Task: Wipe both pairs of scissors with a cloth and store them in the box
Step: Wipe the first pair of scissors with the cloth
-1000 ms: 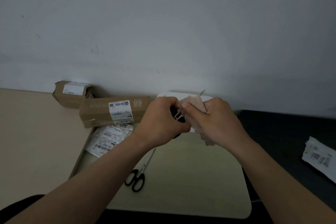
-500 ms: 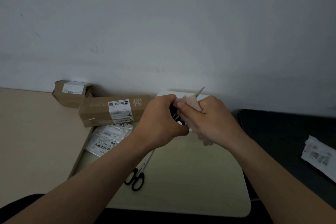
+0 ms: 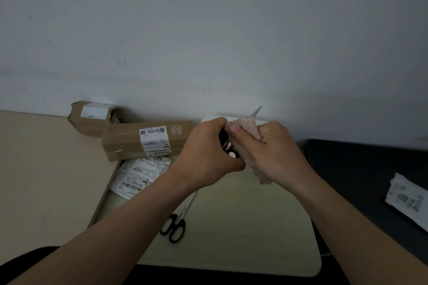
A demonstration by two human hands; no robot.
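Note:
My left hand (image 3: 206, 155) grips the black handles of one pair of scissors (image 3: 228, 146), held up above the pale table. My right hand (image 3: 273, 150) is closed around a pinkish cloth (image 3: 245, 129) wrapped over the blades; only the metal tip (image 3: 257, 111) sticks out past the cloth, pointing up and right. A second pair of scissors with black handles (image 3: 177, 227) lies flat on the table under my left forearm, its blades partly hidden. A white box (image 3: 213, 119) shows behind my hands, mostly hidden.
Two brown cardboard parcels (image 3: 143, 141) (image 3: 92, 118) lie at the back left by the wall. A plastic bag with labels (image 3: 139, 176) sits before them. A dark surface (image 3: 361, 169) at the right holds a crumpled label (image 3: 407, 196).
The cloth in my right hand has slid back along the blades toward the handles, so more of the metal tip shows. Both hands rose slightly.

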